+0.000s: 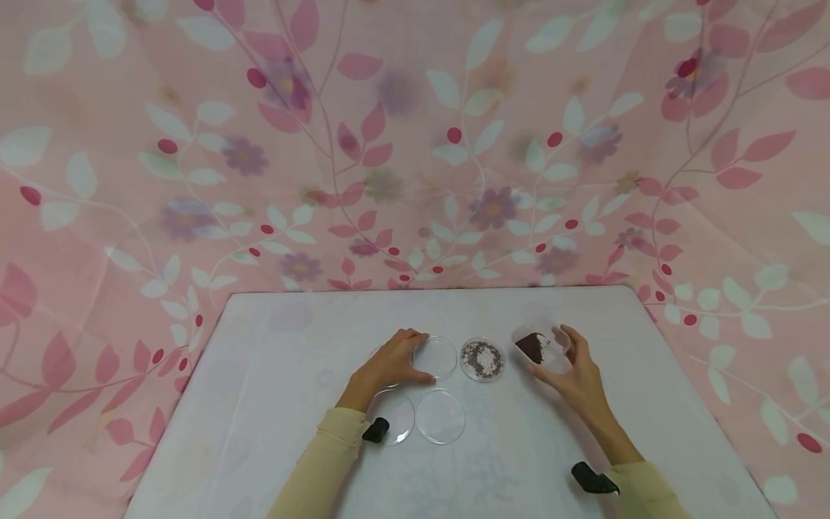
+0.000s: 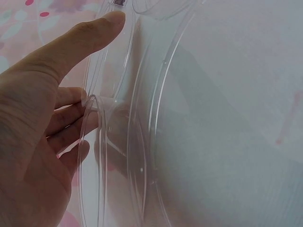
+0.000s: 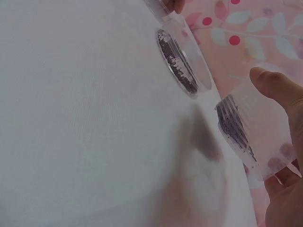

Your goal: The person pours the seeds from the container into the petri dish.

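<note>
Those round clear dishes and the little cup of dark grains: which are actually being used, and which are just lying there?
In use:
- left hand holding an empty dish
- right hand tilting the cup of grains
- dish with grains

Lying about:
- two empty dishes nearer the person

I count four round clear dishes on the white table (image 1: 272,432): three empty ones (image 1: 436,357) (image 1: 440,416) (image 1: 397,418) and one dish holding dark and pale grains (image 1: 482,359). One clear plastic cup with dark grains inside (image 1: 541,346) is also there. I see two hands, a left hand (image 1: 389,364) and a right hand (image 1: 577,375), and two black wrist units (image 1: 376,430) (image 1: 593,478).
</note>
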`<state>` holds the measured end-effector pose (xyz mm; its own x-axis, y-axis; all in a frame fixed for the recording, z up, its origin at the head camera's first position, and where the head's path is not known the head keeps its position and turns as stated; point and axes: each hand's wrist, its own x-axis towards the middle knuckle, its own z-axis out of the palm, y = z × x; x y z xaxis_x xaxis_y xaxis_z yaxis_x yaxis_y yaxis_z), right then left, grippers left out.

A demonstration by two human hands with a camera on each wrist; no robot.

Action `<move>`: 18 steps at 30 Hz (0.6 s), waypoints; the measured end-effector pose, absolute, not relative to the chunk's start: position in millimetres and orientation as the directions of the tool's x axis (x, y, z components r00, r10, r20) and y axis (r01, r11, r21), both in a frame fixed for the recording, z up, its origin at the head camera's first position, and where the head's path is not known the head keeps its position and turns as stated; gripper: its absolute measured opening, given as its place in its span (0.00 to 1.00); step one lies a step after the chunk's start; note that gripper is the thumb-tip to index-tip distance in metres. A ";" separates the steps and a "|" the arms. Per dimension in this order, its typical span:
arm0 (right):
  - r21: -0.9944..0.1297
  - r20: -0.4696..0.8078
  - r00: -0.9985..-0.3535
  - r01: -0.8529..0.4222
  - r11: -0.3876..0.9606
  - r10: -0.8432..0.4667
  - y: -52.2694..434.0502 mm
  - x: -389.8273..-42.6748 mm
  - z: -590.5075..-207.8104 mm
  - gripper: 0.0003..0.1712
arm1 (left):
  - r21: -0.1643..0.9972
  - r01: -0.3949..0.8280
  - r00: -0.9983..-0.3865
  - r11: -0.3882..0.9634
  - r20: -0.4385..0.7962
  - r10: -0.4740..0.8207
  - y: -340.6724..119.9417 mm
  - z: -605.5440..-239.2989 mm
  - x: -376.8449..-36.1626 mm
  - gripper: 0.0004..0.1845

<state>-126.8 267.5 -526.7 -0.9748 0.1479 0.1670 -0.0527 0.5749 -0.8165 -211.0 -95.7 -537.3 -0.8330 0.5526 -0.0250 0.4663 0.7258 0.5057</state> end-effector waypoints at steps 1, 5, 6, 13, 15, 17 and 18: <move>-0.812 0.175 -0.974 -0.061 0.580 0.143 265.0 -129.0 -524.6 0.59 | 0.507 0.466 -0.833 0.725 -0.026 0.553 -95.6 -537.3 -211.2 0.50; -0.799 0.213 -0.970 -0.104 0.592 0.118 254.7 -137.7 -518.1 0.59 | 0.504 0.461 -0.833 0.730 -0.037 0.551 -95.1 -536.3 -211.1 0.50; -0.791 0.229 -0.967 -0.121 0.600 0.108 251.9 -139.7 -516.4 0.59 | 0.505 0.459 -0.834 0.731 -0.039 0.551 -95.0 -535.7 -210.9 0.49; -0.688 0.355 -0.935 -0.255 0.680 0.009 232.3 -152.6 -510.3 0.60 | 0.504 0.453 -0.835 0.735 -0.050 0.548 -95.6 -534.6 -210.1 0.49; -0.654 0.383 -0.923 -0.292 0.697 -0.027 226.3 -155.4 -509.1 0.60 | 0.503 0.454 -0.835 0.735 -0.046 0.548 -96.0 -535.2 -210.5 0.49; -0.623 0.406 -0.911 -0.329 0.709 -0.066 219.9 -157.4 -507.4 0.61 | 0.503 0.459 -0.834 0.732 -0.041 0.550 -96.2 -535.5 -211.1 0.49; -0.608 0.414 -0.906 -0.345 0.715 -0.085 216.7 -158.3 -506.7 0.61 | 0.501 0.460 -0.834 0.733 -0.040 0.551 -96.4 -535.9 -211.4 0.49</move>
